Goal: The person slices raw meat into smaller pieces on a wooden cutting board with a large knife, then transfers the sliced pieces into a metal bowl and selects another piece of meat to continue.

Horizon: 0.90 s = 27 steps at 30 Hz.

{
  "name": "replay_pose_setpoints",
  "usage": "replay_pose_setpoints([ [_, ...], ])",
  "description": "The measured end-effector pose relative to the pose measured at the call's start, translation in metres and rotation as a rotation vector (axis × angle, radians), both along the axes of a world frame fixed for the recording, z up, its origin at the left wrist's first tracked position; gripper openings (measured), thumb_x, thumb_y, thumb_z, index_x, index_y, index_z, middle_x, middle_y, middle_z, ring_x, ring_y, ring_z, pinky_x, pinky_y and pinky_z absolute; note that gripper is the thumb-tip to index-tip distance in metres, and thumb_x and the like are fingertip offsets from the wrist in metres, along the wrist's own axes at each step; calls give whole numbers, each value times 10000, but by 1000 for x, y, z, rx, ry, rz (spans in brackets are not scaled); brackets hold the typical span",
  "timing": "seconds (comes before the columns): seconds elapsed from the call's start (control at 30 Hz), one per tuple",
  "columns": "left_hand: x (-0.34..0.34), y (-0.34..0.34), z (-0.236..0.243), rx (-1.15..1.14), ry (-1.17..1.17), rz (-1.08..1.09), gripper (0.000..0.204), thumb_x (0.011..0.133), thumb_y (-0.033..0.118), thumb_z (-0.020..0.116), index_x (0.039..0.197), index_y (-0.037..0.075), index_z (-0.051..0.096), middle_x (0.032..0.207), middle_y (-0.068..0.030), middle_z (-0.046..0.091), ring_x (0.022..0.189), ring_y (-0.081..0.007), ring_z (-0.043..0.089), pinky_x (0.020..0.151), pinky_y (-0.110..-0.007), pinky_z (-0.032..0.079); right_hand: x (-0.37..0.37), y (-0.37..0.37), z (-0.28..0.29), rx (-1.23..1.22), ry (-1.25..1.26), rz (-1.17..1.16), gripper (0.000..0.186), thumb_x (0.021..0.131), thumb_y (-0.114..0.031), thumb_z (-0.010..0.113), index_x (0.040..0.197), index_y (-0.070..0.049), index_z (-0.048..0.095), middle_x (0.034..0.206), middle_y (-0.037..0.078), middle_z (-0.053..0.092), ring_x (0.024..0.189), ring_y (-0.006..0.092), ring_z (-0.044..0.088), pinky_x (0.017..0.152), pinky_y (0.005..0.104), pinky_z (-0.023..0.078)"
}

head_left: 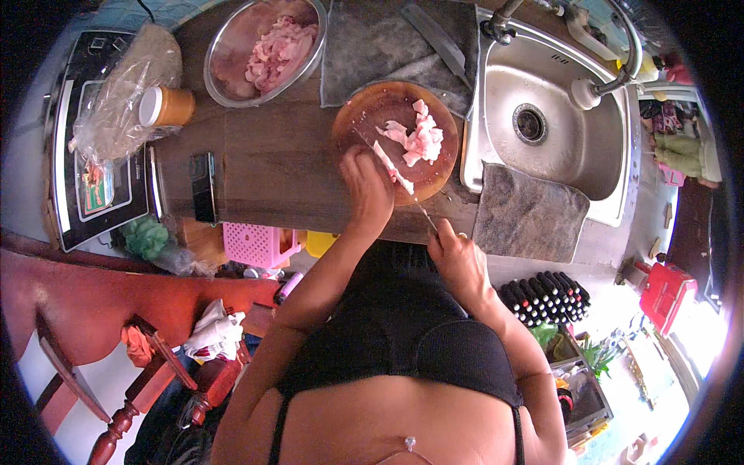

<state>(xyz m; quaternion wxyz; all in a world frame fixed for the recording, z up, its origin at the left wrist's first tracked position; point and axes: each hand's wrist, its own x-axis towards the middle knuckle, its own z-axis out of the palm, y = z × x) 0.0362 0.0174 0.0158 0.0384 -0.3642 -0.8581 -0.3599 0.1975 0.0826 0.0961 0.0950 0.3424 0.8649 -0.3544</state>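
On the round wooden cutting board [356, 116], a thin strip of raw pale pink meat [399, 175] lies along a knife [419, 208]. My right hand [459, 260] is closed around the knife's handle, near the front edge of the counter. The thin blade slants up and left across the board, past the fingers of my left hand [366, 186]. Those fingers are curled and pressed down at the strip's upper left end; my hand partly hides what is under them. To the right of the strip sits a small heap of cut raw meat [423, 138].
A metal bowl [215, 77] of meat stands behind left. Behind the board, a cleaver [438, 45] lies on a grey cloth [356, 46]. The steel sink [566, 151] is right, with another cloth [531, 213] over its edge. A phone [203, 186] and an orange-brown jar [174, 106] are left.
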Motion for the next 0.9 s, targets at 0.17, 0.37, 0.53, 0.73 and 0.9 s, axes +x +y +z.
replay_pose_setpoints([
  [0.17, 1, 2, 4, -88, -16, 5, 316, 716, -8, 579, 988, -24, 420, 1092, -242, 396, 1002, -417, 393, 870, -492, 315, 9, -3, 4, -10, -87, 11, 189, 899, -277, 482, 898, -97, 423, 630, 217, 588, 554, 421, 586, 452, 518, 461],
  [0.37, -2, 2, 5, -210, -93, -13, 441, 688, 90, 640, 1032, -48, 402, 1073, -253, 380, 994, -436, 366, 875, -509, 300, -34, 4, -9, -26, -84, 21, 179, 896, -256, 470, 986, -103, 447, 648, 222, 604, 594, 413, 609, 496, 512, 495],
  [0.53, -2, 6, 6, -207, -106, 38, 361, 691, 99, 646, 954, -23, 431, 1083, -246, 401, 980, -424, 393, 842, -496, 321, -63, 7, -27, -5, 42, 38, 191, 896, -259, 472, 1009, -107, 451, 654, 222, 605, 596, 405, 615, 485, 510, 496],
  [0.73, -1, 1, 4, -256, -34, 34, 331, 695, 75, 624, 941, -16, 421, 1084, -252, 405, 965, -424, 401, 832, -499, 326, -5, 2, -1, -8, -230, 92, 176, 894, -237, 477, 998, -98, 453, 658, 212, 608, 594, 390, 622, 493, 480, 512],
  [0.9, 1, 5, 0, -199, -148, 24, 427, 725, 136, 628, 1022, -54, 387, 1088, -271, 376, 1010, -442, 355, 892, -520, 286, -64, 12, -23, 58, 19, 77, 203, 888, -262, 483, 1040, -130, 455, 648, 205, 610, 583, 384, 623, 472, 477, 511],
])
